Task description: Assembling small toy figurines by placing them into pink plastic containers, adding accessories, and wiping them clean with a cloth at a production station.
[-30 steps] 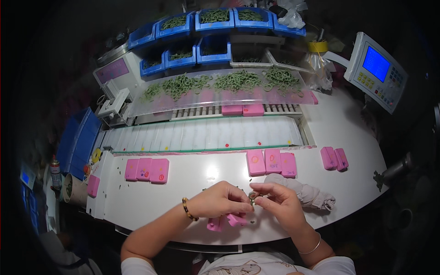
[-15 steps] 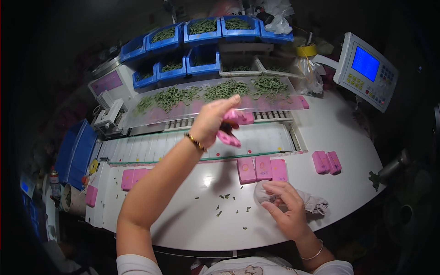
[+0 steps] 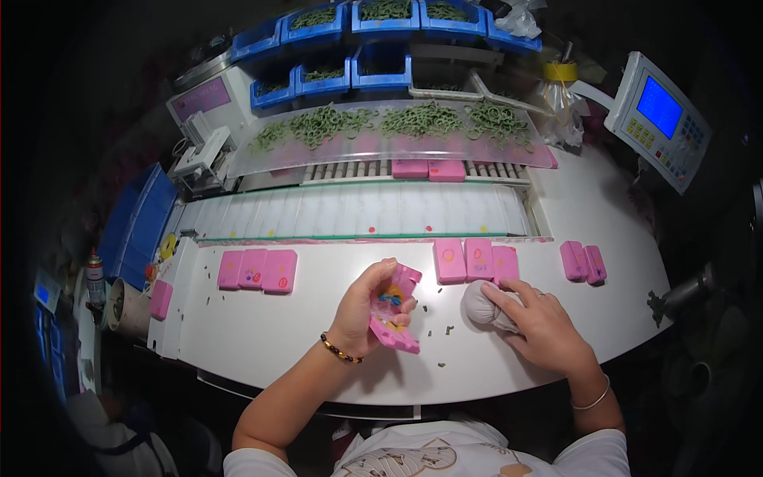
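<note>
My left hand is closed around a pink rubber mould above the table. Its two halves are spread apart, with yellow and blue marks on the inner faces. To the right, my right hand grips a rounded pale grey cloth bag resting on the table. Just behind that bag stand several closed pink moulds, some with round marks on top. Another row of pink moulds lies to the left of my left hand.
Small green bits lie between my hands. Beyond are a pale slatted track, a roller strip and a clear shelf with green pieces. Blue bins stand behind. A control panel is at right, two pink moulds below it.
My left hand has come back from over the roller strip toward me with the open mould. My right hand's fingers have closed onto the cloth bag. The view has shifted.
</note>
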{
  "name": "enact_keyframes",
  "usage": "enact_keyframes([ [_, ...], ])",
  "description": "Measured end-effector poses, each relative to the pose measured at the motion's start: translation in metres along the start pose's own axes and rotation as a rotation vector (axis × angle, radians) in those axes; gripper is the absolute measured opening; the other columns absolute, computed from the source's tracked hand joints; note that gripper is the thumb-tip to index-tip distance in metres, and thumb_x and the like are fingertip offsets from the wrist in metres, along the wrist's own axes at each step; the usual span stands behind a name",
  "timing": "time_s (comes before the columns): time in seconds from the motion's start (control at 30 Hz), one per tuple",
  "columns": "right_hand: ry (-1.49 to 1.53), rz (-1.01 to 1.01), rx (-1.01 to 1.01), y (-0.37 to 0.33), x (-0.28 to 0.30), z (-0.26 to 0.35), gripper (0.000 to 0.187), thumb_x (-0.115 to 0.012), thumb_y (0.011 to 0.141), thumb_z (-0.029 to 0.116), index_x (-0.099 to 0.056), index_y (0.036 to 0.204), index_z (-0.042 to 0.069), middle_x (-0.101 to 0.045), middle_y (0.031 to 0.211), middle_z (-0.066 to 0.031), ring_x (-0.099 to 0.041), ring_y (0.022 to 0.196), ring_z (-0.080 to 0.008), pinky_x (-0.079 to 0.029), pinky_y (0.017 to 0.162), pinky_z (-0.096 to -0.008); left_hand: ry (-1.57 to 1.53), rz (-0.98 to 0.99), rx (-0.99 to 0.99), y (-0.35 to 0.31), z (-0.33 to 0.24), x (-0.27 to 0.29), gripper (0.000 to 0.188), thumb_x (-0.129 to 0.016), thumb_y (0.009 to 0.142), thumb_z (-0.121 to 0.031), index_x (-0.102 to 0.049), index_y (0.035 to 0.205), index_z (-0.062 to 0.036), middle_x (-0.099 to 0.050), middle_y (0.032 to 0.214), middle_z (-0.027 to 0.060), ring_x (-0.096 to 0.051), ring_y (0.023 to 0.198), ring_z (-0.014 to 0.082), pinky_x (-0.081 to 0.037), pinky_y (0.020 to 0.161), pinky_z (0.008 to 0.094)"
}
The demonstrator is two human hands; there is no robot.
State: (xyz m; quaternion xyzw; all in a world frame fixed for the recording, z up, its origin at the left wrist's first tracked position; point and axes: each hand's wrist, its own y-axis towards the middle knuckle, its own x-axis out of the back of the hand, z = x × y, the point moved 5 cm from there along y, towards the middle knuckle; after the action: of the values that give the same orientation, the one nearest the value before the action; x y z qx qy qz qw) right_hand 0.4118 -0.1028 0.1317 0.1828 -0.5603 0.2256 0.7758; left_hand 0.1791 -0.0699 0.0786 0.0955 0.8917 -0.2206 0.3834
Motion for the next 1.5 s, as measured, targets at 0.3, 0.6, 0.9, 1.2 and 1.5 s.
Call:
enact_keyframes([
  [0.3,-0.172,-0.482,0.202,-0.004,0.043,0.060,0.056,-0.068,0.072,0.006,-0.063,0.125,0.019,-0.058,0.126,-0.0153,-0.063,0.086,-0.0192,-0.042,0.075,-0.0336,0.194,-0.097,-0.093,-0.015,0.020,-0.007,0.028,-0.036,0.100,-0.024,-0.054,0.103,-0.0036,-0.055,0.073,0.0117,-0.050,0.051,0.0202,-0.042,0.048,0.0292],
  [0.6,-0.204,-0.442,0.366,0.000,0.034,0.085,0.046,-0.064,0.075,0.018,-0.066,0.121,0.021,-0.059,0.130,-0.0114,-0.059,0.077,-0.0147,-0.040,0.070,-0.0277,0.448,-0.045,-0.351,-0.028,0.006,-0.022,0.030,-0.039,0.103,-0.026,-0.054,0.112,-0.0017,-0.057,0.076,0.0006,-0.055,0.065,0.0053,-0.046,0.060,0.0214],
  [0.9,-0.329,-0.445,0.429,0.003,0.008,0.106,0.045,-0.062,0.076,0.018,-0.066,0.121,0.022,-0.060,0.130,-0.0113,-0.056,0.073,-0.0178,-0.038,0.065,-0.0282,0.444,-0.036,-0.509,-0.028,0.015,-0.013,0.022,-0.047,0.100,-0.021,-0.054,0.106,-0.0009,-0.061,0.093,0.0042,-0.055,0.082,0.0055,-0.047,0.071,0.0215],
  [1.2,-0.423,-0.466,0.348,0.008,-0.010,0.109,0.048,-0.060,0.076,0.017,-0.065,0.123,0.023,-0.056,0.134,-0.0149,-0.056,0.074,-0.0204,-0.040,0.069,-0.0311,0.079,-0.070,-0.091,-0.029,0.024,-0.010,0.037,-0.048,0.100,-0.039,-0.056,0.106,-0.0036,-0.062,0.095,0.0071,-0.062,0.083,0.0129,-0.053,0.074,0.0294],
  [1.5,-0.208,-0.427,0.367,0.002,0.030,0.099,0.046,-0.063,0.073,0.018,-0.068,0.118,0.026,-0.057,0.132,-0.0081,-0.059,0.081,-0.0136,-0.036,0.075,-0.0278,-0.045,-0.205,-0.474,-0.031,-0.008,0.000,0.062,-0.036,0.098,-0.057,-0.056,0.109,0.0005,-0.061,0.093,0.0097,-0.061,0.069,0.0156,-0.054,0.064,0.0313],
])
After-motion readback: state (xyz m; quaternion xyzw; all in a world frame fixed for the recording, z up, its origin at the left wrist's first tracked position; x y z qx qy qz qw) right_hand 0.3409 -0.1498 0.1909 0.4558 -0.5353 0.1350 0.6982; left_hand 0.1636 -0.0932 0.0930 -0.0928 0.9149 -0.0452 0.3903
